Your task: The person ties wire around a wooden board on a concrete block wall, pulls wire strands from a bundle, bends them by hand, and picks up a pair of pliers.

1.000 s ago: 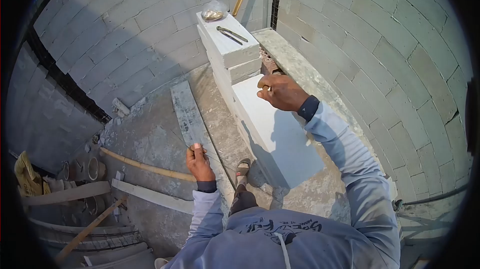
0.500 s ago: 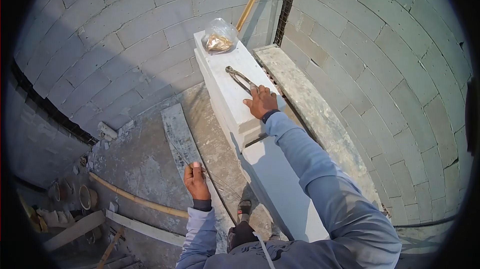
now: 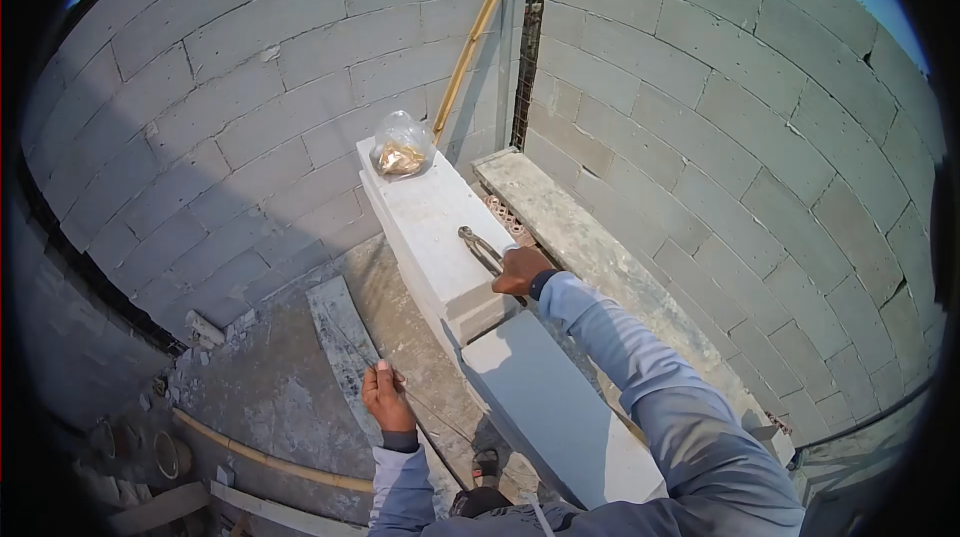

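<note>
My right hand is closed around the handles of a pair of end-cutting pincers. The pincers' head rests on or just above the top of a stack of white blocks. Lower down, my left hand pinches a thin wire, which sticks out on both sides of the fingers above the floor. A clear plastic bag with something golden-brown inside sits at the far end of the block top. Closer to me, a lower block lies partly in my shadow.
Grey block walls meet at a corner, where a bamboo pole leans. A long plank runs along the right wall. On the floor lie a board, another bamboo pole and a bucket.
My right hand has gone from resting over the pincers' handles to wrapping around them. My left hand keeps its pinch on the wire. The view has tilted up and shifted right.
</note>
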`<action>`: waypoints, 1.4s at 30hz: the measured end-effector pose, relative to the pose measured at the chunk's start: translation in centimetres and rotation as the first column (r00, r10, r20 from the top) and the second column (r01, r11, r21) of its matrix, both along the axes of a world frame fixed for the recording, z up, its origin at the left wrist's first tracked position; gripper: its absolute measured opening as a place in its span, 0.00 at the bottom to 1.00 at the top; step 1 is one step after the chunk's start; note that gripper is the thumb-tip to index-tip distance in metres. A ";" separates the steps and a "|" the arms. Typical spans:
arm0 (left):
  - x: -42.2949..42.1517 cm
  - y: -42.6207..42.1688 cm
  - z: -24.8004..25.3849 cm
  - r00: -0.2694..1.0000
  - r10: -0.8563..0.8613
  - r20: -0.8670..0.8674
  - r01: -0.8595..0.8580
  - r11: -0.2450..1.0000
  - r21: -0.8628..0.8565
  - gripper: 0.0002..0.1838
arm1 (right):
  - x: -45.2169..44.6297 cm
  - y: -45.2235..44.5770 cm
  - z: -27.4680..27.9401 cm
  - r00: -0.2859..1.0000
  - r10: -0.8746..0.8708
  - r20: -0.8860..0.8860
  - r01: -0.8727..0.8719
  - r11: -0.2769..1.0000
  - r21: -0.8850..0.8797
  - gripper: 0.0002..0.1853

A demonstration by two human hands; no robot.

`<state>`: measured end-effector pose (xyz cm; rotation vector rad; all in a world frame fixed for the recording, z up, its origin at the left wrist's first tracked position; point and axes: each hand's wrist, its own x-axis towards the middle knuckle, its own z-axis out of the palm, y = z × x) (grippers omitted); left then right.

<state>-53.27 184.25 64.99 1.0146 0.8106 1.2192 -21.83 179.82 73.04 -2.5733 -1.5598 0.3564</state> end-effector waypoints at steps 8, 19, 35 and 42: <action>2.2 -11.7 12.0 0.956 -0.260 0.138 0.243 0.962 0.128 0.14 | -5.0 -27.1 10.6 0.350 0.232 -0.908 0.509 0.766 0.392 0.14; 8.1 -47.2 18.7 0.519 -0.841 0.152 0.776 0.539 0.328 0.14 | -26.0 -68.3 8.7 0.437 0.073 -0.897 0.873 0.206 0.442 0.18; 14.8 -86.5 11.6 -0.071 -0.993 -0.093 0.971 -0.090 0.221 0.15 | -42.0 -95.3 -6.6 0.034 0.042 -0.999 0.543 -0.840 -0.017 0.07; 23.6 -106.3 12.0 -0.295 -0.955 0.001 0.931 -0.287 0.225 0.13 | -35.2 -109.1 -8.9 -0.019 0.066 -0.998 0.386 -0.920 -0.068 0.07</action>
